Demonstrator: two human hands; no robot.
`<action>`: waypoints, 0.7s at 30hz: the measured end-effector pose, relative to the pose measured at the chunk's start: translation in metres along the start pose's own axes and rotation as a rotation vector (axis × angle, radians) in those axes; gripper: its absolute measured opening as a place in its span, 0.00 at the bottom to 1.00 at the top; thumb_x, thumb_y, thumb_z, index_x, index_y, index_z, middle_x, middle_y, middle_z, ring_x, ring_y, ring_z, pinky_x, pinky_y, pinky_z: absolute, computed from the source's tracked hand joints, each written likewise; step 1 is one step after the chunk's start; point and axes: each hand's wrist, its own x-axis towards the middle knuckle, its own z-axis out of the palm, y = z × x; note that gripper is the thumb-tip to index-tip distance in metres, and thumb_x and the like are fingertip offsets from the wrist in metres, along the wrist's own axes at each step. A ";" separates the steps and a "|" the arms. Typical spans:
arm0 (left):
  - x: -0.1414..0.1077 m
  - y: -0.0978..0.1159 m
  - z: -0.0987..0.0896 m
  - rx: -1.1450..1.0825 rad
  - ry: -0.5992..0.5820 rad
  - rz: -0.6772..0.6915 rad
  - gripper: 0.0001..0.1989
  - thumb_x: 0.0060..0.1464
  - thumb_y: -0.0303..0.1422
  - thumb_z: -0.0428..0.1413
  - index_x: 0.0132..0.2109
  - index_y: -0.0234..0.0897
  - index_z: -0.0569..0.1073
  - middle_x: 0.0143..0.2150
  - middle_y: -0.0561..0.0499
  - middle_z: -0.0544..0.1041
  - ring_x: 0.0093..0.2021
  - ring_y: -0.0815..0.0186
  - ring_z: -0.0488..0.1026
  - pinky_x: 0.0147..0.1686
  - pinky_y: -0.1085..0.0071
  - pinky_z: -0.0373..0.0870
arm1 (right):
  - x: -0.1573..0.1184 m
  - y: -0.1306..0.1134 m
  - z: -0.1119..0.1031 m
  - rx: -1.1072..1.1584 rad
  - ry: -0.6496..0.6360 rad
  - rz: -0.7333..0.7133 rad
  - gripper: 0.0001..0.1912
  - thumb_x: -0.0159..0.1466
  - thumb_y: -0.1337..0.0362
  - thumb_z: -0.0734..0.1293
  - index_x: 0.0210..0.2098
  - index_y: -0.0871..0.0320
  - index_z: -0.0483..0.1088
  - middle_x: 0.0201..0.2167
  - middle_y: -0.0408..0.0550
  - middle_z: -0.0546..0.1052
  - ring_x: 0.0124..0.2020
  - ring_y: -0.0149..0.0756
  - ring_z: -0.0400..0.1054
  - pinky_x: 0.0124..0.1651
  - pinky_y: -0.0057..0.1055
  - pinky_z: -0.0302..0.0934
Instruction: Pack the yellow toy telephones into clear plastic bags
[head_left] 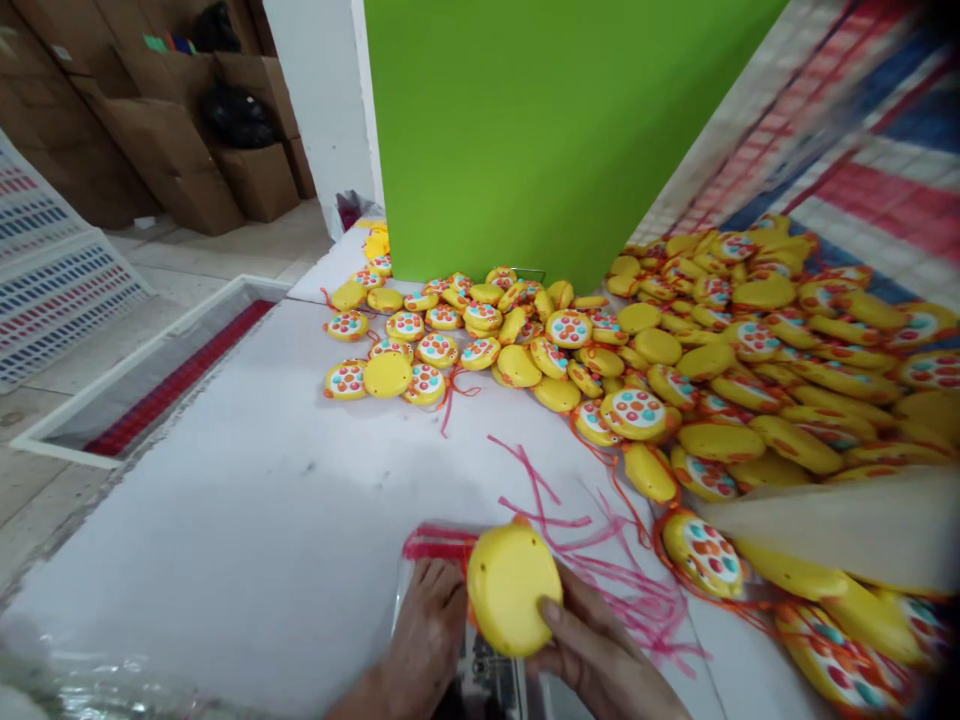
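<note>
My right hand (pixel 592 640) holds a round yellow toy (pixel 514 590), thumb on its flat, plain back, which faces me. Small orange parts stick out at the toy's edge. Close beside the toy, to its left, my left hand (pixel 429 625) has its fingers curled in. What they hold, if anything, is hidden. Just above the left knuckles lies a clear plastic bag with a pink-red edge (pixel 439 545). A bit of orange cord shows between the left hand and the toy. Under both hands is a dark and metallic object (pixel 487 675), mostly covered.
A large heap of similar yellow toys (pixel 705 360), some showing dotted faces and orange cords, covers the right and back of the white table (pixel 225 520). Loose pink strips (pixel 637 600) lie right of my hands. A green panel (pixel 540 130) stands behind; cardboard boxes (pixel 165 150) are back left.
</note>
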 end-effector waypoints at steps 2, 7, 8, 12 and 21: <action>-0.001 0.002 0.003 0.068 0.024 0.038 0.17 0.62 0.32 0.39 0.41 0.33 0.71 0.36 0.45 0.73 0.39 0.59 0.67 0.39 0.62 0.66 | 0.008 -0.005 0.013 -0.125 0.057 -0.115 0.30 0.61 0.52 0.62 0.60 0.52 0.51 0.50 0.52 0.68 0.40 0.39 0.69 0.31 0.30 0.69; -0.007 0.008 -0.005 0.185 0.096 0.084 0.20 0.62 0.28 0.37 0.31 0.33 0.71 0.29 0.48 0.72 0.34 0.61 0.67 0.42 0.59 0.63 | 0.021 0.006 0.017 -0.910 0.056 -0.418 0.24 0.65 0.60 0.56 0.59 0.56 0.53 0.53 0.54 0.68 0.47 0.40 0.68 0.51 0.38 0.63; -0.007 0.008 -0.011 0.162 0.096 0.090 0.18 0.62 0.28 0.40 0.29 0.34 0.70 0.27 0.49 0.72 0.33 0.62 0.67 0.42 0.60 0.63 | 0.022 0.009 0.013 -1.013 0.043 -0.461 0.23 0.65 0.61 0.55 0.60 0.56 0.53 0.54 0.55 0.67 0.52 0.41 0.65 0.54 0.38 0.61; -0.008 0.000 -0.045 -0.013 0.148 -0.085 0.09 0.58 0.28 0.47 0.33 0.36 0.70 0.32 0.49 0.73 0.35 0.64 0.68 0.38 0.67 0.65 | 0.018 0.012 0.002 -1.173 0.084 -0.514 0.24 0.66 0.63 0.55 0.61 0.55 0.51 0.54 0.53 0.69 0.52 0.38 0.66 0.51 0.31 0.64; 0.010 -0.011 -0.048 -0.668 -0.068 -0.803 0.13 0.57 0.37 0.47 0.30 0.35 0.68 0.26 0.52 0.72 0.28 0.67 0.69 0.28 0.75 0.64 | 0.017 -0.006 0.009 -1.307 0.063 -0.623 0.22 0.67 0.63 0.53 0.59 0.58 0.55 0.54 0.54 0.69 0.53 0.36 0.65 0.51 0.30 0.63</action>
